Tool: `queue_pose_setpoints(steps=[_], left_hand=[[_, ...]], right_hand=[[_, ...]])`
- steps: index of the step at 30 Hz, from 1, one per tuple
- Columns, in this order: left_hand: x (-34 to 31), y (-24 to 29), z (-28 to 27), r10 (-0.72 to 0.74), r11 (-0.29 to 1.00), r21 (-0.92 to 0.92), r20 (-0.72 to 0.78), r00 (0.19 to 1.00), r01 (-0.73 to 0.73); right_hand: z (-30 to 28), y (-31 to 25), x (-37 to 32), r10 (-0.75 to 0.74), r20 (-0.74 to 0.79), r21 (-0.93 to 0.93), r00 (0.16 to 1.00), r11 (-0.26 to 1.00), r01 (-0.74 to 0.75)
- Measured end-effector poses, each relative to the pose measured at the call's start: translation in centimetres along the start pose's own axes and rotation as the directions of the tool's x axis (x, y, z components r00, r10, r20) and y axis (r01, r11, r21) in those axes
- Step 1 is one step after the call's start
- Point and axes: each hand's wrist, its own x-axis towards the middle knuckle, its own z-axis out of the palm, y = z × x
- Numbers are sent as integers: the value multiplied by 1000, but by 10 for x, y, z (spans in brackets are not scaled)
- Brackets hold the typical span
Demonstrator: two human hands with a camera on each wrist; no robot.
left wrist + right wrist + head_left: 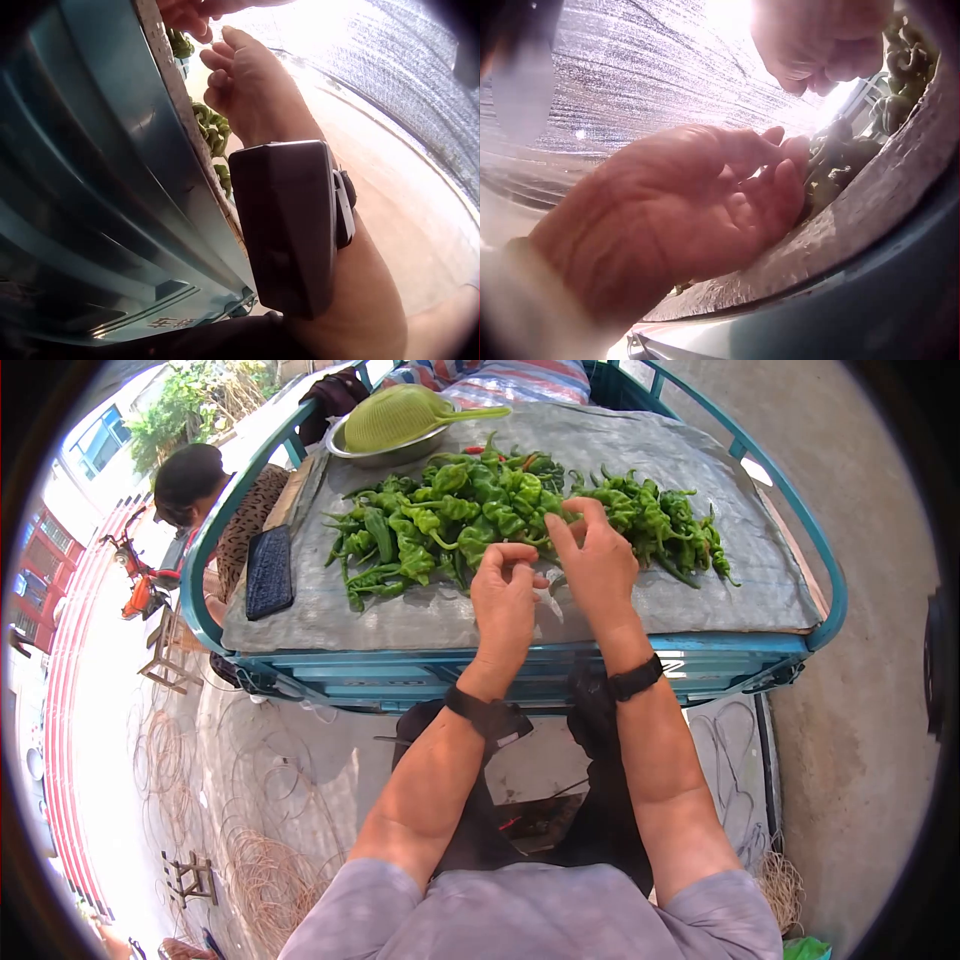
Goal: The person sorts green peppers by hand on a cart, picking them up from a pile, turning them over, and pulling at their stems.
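Two heaps of green peppers lie on a grey cloth over the cart bed: a larger left heap and a smaller right heap. Just short of them, my left hand hovers with loosely bent fingers, and nothing shows in its grasp. My right hand is beside it, fingers bent and thumb apart from the index finger, close to the gap between the heaps. Seen from the right wrist, peppers lie beyond the fingertips of the right hand. Both wrists wear black bands.
A metal bowl with a yellow-green strainer stands at the far left. A dark flat phone-like object lies near the left edge. Blue rails border the cart bed. Another person is beside its left side.
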Motion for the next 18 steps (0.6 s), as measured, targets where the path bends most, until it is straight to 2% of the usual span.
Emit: queue_pose_setpoints(steps=[1,4,7,10,13,14,16,17,18], left_hand=[[-1,1,0,20,1000,-10,-11,1000,-20],[-1,0,-3,67,998,-7,-28,997,-67],[-1,-3,-5,81,997,12,-25,996,-81],[1,-6,-9,85,996,42,-12,996,-84],[3,-8,-14,90,994,58,-1,996,-90],[3,-8,-15,89,994,60,2,996,-89],[2,-5,-17,91,994,61,-7,996,-91],[1,-4,-18,91,994,59,-13,996,-90],[2,-6,-19,94,994,64,-4,996,-93]], right_hand=[[5,3,-1,-76,-37,9,996,997,77],[18,7,3,-31,-94,11,995,999,32],[25,7,11,74,20,-68,997,995,-73],[25,-1,16,113,112,-16,987,994,-112],[38,0,18,86,-66,128,994,989,-77],[36,-1,18,151,-35,291,988,947,-135],[29,-3,19,260,57,579,964,778,-245],[30,0,21,229,37,747,973,640,-179],[28,4,23,258,56,795,964,573,-200]])
